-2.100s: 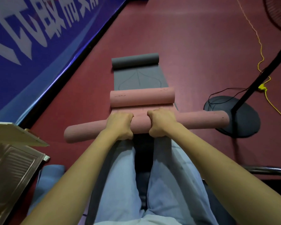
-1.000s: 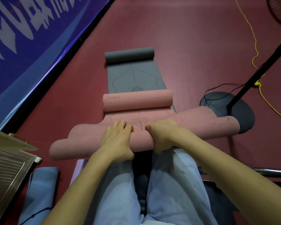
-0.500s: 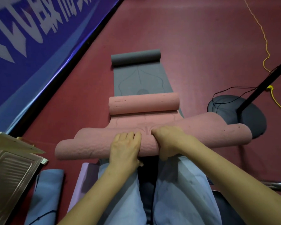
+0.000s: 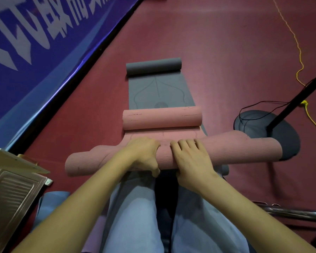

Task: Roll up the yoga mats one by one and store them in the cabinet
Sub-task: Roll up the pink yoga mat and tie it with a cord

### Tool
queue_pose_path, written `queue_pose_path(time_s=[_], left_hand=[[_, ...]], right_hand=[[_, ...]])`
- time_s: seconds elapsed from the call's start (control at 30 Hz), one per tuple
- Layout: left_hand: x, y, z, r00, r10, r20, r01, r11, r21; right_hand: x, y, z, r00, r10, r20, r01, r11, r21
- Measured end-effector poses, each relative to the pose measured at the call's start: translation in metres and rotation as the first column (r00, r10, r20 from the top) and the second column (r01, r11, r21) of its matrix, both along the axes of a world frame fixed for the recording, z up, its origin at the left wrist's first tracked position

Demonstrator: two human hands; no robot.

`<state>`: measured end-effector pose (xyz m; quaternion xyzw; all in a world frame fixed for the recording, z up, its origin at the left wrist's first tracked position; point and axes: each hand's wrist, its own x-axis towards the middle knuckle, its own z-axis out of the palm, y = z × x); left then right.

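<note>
A pink yoga mat (image 4: 226,152) lies across my knees as a thick roll with a loose flap along its far side. My left hand (image 4: 142,156) curls over the roll at its middle. Beside it, my right hand (image 4: 190,157) presses on top with fingers stretched forward. The mat's far end is a second, shorter pink roll (image 4: 162,117) on the floor. Under it lies a grey yoga mat (image 4: 159,90), flat, with its far end rolled (image 4: 153,65).
An open cabinet door (image 4: 13,189) stands at the lower left, with a blue mat (image 4: 49,203) and a purple mat (image 4: 98,229) beside it. A fan's round base (image 4: 254,125) and black pole sit right, near a yellow cord (image 4: 299,57). A metal bar (image 4: 290,213) crosses at lower right.
The tight pink roll loosened into a roll with a flap. My left hand went from flat to curled over it, my right hand from curled to flat on top.
</note>
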<state>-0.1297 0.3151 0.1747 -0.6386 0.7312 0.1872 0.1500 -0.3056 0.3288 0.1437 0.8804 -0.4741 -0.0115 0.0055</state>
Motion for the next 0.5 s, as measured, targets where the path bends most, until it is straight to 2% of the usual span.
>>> queue_pose_path(time_s=[0.1,0.17,0.37,0.5], left_hand=[[0.002,-0.013,0.007,0.996,0.039,-0.076,-0.029,0.991,0.133],[0.002,-0.017,0.007,0.993,0.051,-0.103,-0.033,0.986,0.163],[0.004,-0.014,-0.009,0.994,0.053,-0.091,-0.050,0.998,0.040],[0.012,-0.013,-0.017,0.996,0.022,-0.082,-0.031,0.994,-0.105]], right_hand=[[0.004,0.004,-0.009,0.997,-0.054,0.055,0.057,0.997,-0.052],[0.005,0.003,-0.015,0.995,-0.071,0.063,0.076,0.994,-0.079],[0.007,-0.013,-0.021,0.995,-0.047,0.084,0.064,0.975,-0.212],[0.014,-0.028,-0.011,0.999,-0.023,0.022,0.025,0.996,-0.091]])
